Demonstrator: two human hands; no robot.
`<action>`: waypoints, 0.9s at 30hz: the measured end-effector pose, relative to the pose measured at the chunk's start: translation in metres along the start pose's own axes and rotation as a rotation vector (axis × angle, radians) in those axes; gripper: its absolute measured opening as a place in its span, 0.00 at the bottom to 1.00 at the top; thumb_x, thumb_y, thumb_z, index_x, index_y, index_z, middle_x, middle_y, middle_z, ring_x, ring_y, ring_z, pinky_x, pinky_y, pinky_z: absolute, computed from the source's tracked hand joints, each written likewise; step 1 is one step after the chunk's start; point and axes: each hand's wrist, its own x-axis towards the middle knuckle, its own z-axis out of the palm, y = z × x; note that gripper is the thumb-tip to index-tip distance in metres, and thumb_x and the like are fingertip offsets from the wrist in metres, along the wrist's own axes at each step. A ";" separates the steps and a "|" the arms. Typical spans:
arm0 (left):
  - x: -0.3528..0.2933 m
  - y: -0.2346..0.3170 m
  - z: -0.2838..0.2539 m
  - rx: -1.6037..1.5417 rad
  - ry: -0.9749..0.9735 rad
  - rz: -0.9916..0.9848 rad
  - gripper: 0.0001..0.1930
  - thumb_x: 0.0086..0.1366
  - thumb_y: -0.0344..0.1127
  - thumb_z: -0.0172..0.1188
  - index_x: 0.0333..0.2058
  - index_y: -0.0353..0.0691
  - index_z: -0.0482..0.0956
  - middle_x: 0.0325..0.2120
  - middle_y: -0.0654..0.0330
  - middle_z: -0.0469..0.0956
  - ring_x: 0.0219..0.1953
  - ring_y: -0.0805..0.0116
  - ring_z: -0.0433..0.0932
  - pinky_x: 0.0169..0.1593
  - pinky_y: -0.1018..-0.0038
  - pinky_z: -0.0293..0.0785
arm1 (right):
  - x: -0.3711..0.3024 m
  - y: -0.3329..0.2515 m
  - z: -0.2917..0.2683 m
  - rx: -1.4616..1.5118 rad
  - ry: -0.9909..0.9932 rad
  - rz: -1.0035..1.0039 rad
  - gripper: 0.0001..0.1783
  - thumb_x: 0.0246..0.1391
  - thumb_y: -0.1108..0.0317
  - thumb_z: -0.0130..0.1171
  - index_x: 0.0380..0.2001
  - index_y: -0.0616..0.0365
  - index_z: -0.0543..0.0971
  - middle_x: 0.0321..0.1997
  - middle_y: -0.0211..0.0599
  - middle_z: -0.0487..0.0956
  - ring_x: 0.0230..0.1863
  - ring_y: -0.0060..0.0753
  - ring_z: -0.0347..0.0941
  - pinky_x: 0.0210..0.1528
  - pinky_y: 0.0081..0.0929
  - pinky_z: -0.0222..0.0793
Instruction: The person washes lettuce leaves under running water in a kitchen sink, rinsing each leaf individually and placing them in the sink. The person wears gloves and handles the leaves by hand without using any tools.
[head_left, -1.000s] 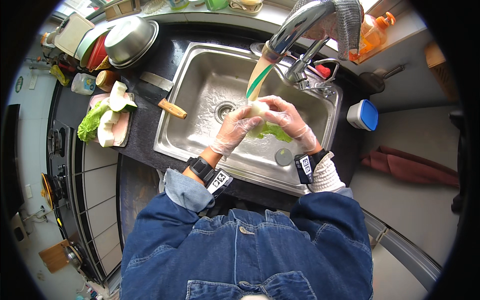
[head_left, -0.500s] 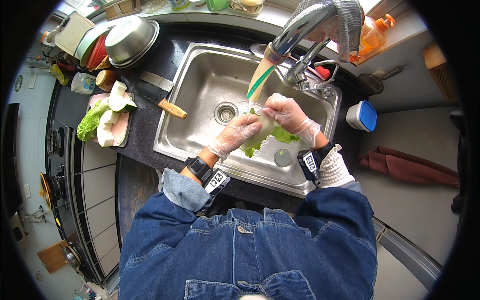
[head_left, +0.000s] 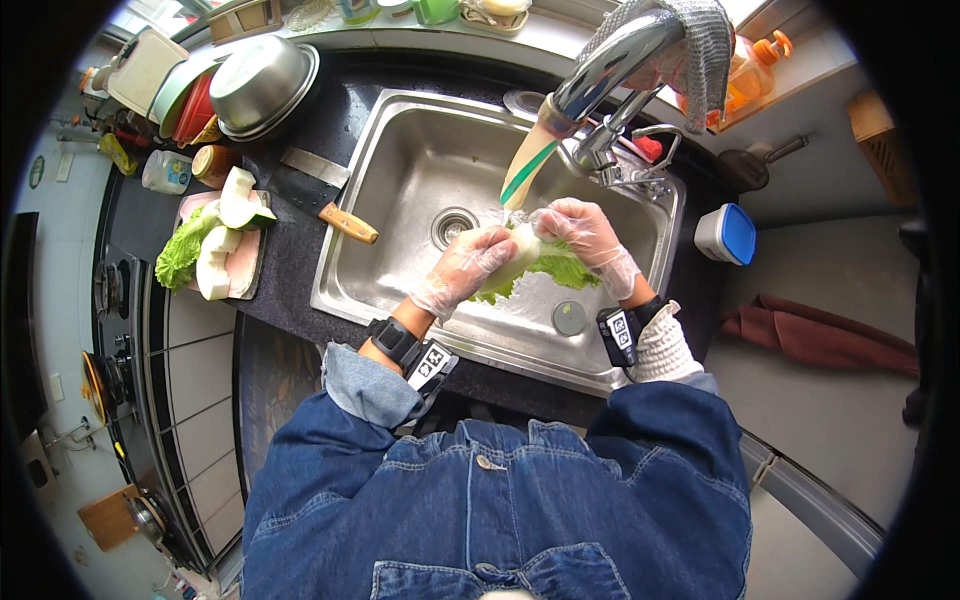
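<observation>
Both of my hands wear clear plastic gloves and are over the metal sink (head_left: 400, 160). A leafy green vegetable leaf with a pale stem, like lettuce (head_left: 560, 268), is held between them. My left hand (head_left: 468, 262) is closed on its pale stem side. My right hand (head_left: 583, 235) pinches the upper right part of the leaf, its green frilly edge hanging below. Just above, a tan and green sleeve (head_left: 528, 165) on the faucet (head_left: 610, 70) points down at the leaf, and water seems to run from it. Fingertips are partly hidden.
On the left counter, a cleaver (head_left: 335, 205) lies with its wooden handle over the sink edge. Beside it a tray (head_left: 245, 280) holds melon pieces (head_left: 215, 262) and lettuce. Metal bowls (head_left: 262, 85) stand behind. A blue-lidded tub (head_left: 735, 235) is at the right.
My right hand has shifted slightly right and down, away from the left hand. The leaf is spread wider, with its frilly edge more in view.
</observation>
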 end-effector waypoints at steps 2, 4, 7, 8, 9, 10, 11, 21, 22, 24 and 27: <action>0.003 0.002 -0.003 0.078 -0.019 0.043 0.14 0.61 0.41 0.52 0.33 0.34 0.73 0.23 0.67 0.70 0.27 0.81 0.66 0.32 0.81 0.65 | -0.001 -0.008 -0.004 0.132 -0.161 -0.021 0.17 0.54 0.56 0.52 0.26 0.62 0.74 0.25 0.28 0.71 0.30 0.19 0.65 0.36 0.18 0.61; 0.004 0.004 -0.005 0.076 -0.056 0.031 0.14 0.61 0.42 0.51 0.33 0.35 0.73 0.23 0.68 0.70 0.28 0.81 0.65 0.32 0.81 0.64 | -0.002 -0.016 -0.005 0.169 -0.270 -0.024 0.17 0.56 0.57 0.50 0.26 0.62 0.74 0.26 0.27 0.70 0.31 0.18 0.63 0.36 0.17 0.61; 0.004 0.007 -0.006 0.039 -0.099 -0.008 0.13 0.61 0.42 0.51 0.33 0.35 0.73 0.25 0.68 0.70 0.29 0.81 0.66 0.33 0.81 0.65 | -0.001 -0.026 -0.006 0.063 -0.347 -0.078 0.14 0.55 0.60 0.51 0.29 0.61 0.75 0.27 0.26 0.70 0.30 0.18 0.64 0.36 0.18 0.62; 0.004 0.009 -0.007 0.021 -0.111 -0.025 0.13 0.61 0.41 0.52 0.34 0.35 0.73 0.25 0.68 0.71 0.29 0.81 0.66 0.34 0.82 0.65 | -0.001 -0.029 -0.007 0.020 -0.357 -0.096 0.13 0.55 0.61 0.51 0.30 0.61 0.75 0.27 0.27 0.71 0.30 0.20 0.65 0.36 0.19 0.62; 0.003 0.010 -0.007 0.002 -0.109 -0.035 0.13 0.61 0.41 0.52 0.35 0.35 0.73 0.26 0.67 0.71 0.30 0.81 0.67 0.34 0.82 0.65 | -0.001 -0.031 -0.008 -0.024 -0.367 -0.114 0.12 0.55 0.62 0.51 0.30 0.62 0.75 0.27 0.29 0.71 0.30 0.21 0.65 0.36 0.20 0.63; 0.003 0.012 -0.008 -0.018 -0.106 -0.045 0.13 0.61 0.41 0.52 0.35 0.35 0.73 0.27 0.67 0.72 0.30 0.81 0.68 0.35 0.82 0.66 | 0.000 -0.034 -0.009 -0.083 -0.372 -0.109 0.12 0.54 0.63 0.51 0.30 0.62 0.75 0.27 0.30 0.72 0.30 0.22 0.66 0.36 0.21 0.63; 0.002 0.014 -0.008 -0.039 -0.104 -0.056 0.13 0.61 0.40 0.53 0.36 0.35 0.73 0.27 0.67 0.72 0.31 0.80 0.68 0.35 0.82 0.66 | 0.000 -0.037 -0.009 -0.152 -0.382 -0.168 0.11 0.53 0.64 0.51 0.31 0.62 0.75 0.26 0.32 0.72 0.30 0.24 0.67 0.36 0.21 0.63; 0.000 0.027 -0.017 0.033 -0.231 -0.163 0.15 0.59 0.42 0.55 0.35 0.34 0.74 0.28 0.66 0.71 0.32 0.78 0.68 0.37 0.80 0.66 | -0.003 -0.066 -0.003 -0.551 -0.316 -0.383 0.04 0.39 0.72 0.55 0.21 0.61 0.74 0.22 0.40 0.71 0.26 0.39 0.69 0.31 0.29 0.66; -0.001 0.028 -0.017 0.036 -0.231 -0.153 0.14 0.60 0.41 0.54 0.35 0.34 0.74 0.27 0.66 0.70 0.32 0.78 0.67 0.37 0.80 0.66 | -0.004 -0.066 0.000 -0.607 -0.274 -0.400 0.04 0.37 0.72 0.56 0.19 0.60 0.75 0.21 0.41 0.71 0.26 0.40 0.69 0.30 0.30 0.66; -0.001 0.028 -0.016 0.102 -0.217 -0.097 0.13 0.60 0.40 0.54 0.33 0.35 0.74 0.26 0.66 0.70 0.31 0.79 0.67 0.36 0.80 0.65 | -0.006 -0.061 0.006 -0.664 -0.194 -0.431 0.03 0.35 0.72 0.56 0.17 0.59 0.75 0.19 0.41 0.71 0.25 0.41 0.69 0.29 0.31 0.66; -0.001 0.029 -0.014 0.305 -0.189 0.035 0.10 0.61 0.39 0.53 0.31 0.36 0.73 0.24 0.67 0.68 0.29 0.79 0.65 0.34 0.80 0.64 | -0.003 -0.046 0.011 -0.755 -0.055 -0.386 0.04 0.33 0.69 0.56 0.16 0.58 0.75 0.18 0.43 0.72 0.25 0.45 0.70 0.30 0.34 0.67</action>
